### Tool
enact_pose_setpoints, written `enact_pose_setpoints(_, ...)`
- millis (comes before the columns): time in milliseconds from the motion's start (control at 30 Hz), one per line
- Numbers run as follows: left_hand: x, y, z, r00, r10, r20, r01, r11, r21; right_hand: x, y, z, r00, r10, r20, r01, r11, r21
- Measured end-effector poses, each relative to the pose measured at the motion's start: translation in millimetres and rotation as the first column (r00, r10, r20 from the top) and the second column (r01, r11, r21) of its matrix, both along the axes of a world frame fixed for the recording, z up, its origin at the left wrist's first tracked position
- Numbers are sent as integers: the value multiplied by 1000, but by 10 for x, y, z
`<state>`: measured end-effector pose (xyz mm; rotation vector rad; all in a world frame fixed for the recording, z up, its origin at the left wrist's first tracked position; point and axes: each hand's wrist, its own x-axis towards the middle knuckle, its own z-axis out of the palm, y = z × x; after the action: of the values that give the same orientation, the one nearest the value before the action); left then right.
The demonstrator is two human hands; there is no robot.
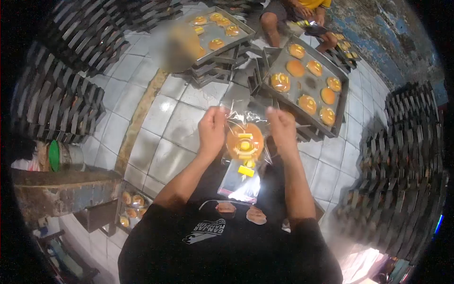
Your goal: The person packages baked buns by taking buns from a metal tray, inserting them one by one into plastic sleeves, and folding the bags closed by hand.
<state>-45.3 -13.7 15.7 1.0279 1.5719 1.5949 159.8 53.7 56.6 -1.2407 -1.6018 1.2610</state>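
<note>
A round bun (pixel 236 142) sits inside a clear plastic bag with yellow print, in front of my chest. My left hand (pixel 212 128) pinches the bag's upper left corner. At the upper right corner, my right hand (pixel 283 128) is closed on the bag too, its fingers slightly blurred. Below the bun, a stack of flat clear bags (pixel 231 182) with yellow print lies on my lap, shining with glare. Just past my right hand, a metal tray (pixel 309 85) holds several buns in printed bags and a few that look plain.
Another bun tray (pixel 229 43) rests on stacked trays at the upper middle. Beyond it a person in yellow (pixel 305 7) sits by the wall. Tall stacks of dark trays (pixel 397 175) stand right and left. A low ledge (pixel 66 191) and a green-lidded bucket (pixel 71 156) are at left.
</note>
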Motion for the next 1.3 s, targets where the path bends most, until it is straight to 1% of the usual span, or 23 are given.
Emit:
enact_pose_setpoints(100, -8, -113, 124, 970, 125, -208, -80, 974, 213, 31, -89, 9, 999, 20, -30, -23, 993, -116)
enact_pose_setpoints(200, -93, -397, -339, 984, -39, -172, 51, 996, 70, 195, -400, -438, 997, 82, 14, -76, 967, -243)
enact_pose_setpoints(233, -75, -467, -581, 995, -67, 67, 73, 993, -92, 181, -518, -508, 998, 61, -23, -65, 914, -400)
enact_pose_setpoints(267, -90, -485, -594, 996, -63, 66, 70, 992, -102, 113, -611, -519, 998, 34, -56, -59, 833, -550)
enact_pose_setpoints(333, -148, -440, -608, 867, -131, 481, 272, 933, -237, 46, -673, -462, 976, -62, -207, -75, 802, -592)
enact_pose_setpoints(400, -170, -272, -682, 768, -224, 601, 348, 932, -98, 90, -727, -467, 923, -181, -339, -82, 769, -635)
enact_pose_setpoints(467, -61, 37, -499, 646, -345, 681, 400, 913, 83, 302, -491, -517, 965, -127, -231, 87, 980, -178)
enact_pose_setpoints(533, 244, 219, 85, 687, -345, 639, 299, 936, 185, 561, -70, -169, 979, -193, 73, 150, 908, 392)
enact_pose_setpoints(600, 330, 231, 89, 753, -370, 544, 345, 926, 152, 792, 262, 165, 823, -436, 363, 80, 723, 686)
enact_pose_setpoints(633, 333, 128, -55, 859, -411, 304, 423, 906, 30, 901, 290, 187, 816, -454, 359, 86, 709, 699)
enact_pose_setpoints(700, 338, -152, -114, 869, -478, -127, 476, 878, -43, 1013, 373, 172, 490, -692, 529, -138, 538, 832)
enact_pose_setpoints(733, 294, -327, -244, 727, -426, -539, 461, 884, -76, 994, 257, 162, 580, -572, 581, -47, 688, 724)
enact_pose_setpoints(767, 312, -487, -227, 649, -364, -668, 405, 909, -101, 931, 37, 115, 673, -435, 598, 19, 819, 574)
enact_pose_setpoints(833, 267, -736, -256, 563, -329, -758, 392, 914, -106, 713, -508, 74, 925, -2, 379, -54, 989, 139)
enact_pose_setpoints(867, 247, -823, -260, 466, -305, -830, 393, 912, -114, 708, -681, -208, 884, 180, 432, -282, 941, 185)
enact_pose_setpoints(933, 219, -815, -264, 414, -282, -866, 420, 903, -93, 515, -961, -299, 882, 199, 428, -332, 906, 262)
enact_pose_setpoints(1000, 183, -784, -281, 357, -239, -903, 563, 827, 3, 441, -1128, -333, 717, -69, 694, -348, 827, 442)
enact_pose_setpoints(1067, 271, -822, -146, 365, -228, -903, 594, 803, 38, 559, -1136, -267, 685, -117, 719, -358, 805, 473)
enact_pose_setpoints(1100, 407, -843, -9, 683, -382, -623, 508, 861, 30, 634, -1119, -67, 728, 61, 683, -419, 828, 373)
enact_pose_setpoints(1200, 294, -833, 67, 787, -605, 122, 613, 742, -270, 1037, -898, 111, 768, 312, 560, -543, 780, 311)
enact_pose_setpoints(1233, 233, -715, 195, 653, -715, 248, 746, 554, -369, 1215, -753, 168, 885, 454, 105, -451, 891, -54)
enact_pose_setpoints(1267, 212, -626, 244, 497, -780, 381, 842, 329, -427, 1360, -597, 213, 881, 305, -362, -447, 786, -427)
enact_pose_setpoints(1300, 244, -591, 130, 608, -756, 243, 781, 513, -356, 1477, -374, -80, 933, 103, -344, -257, 861, -439)
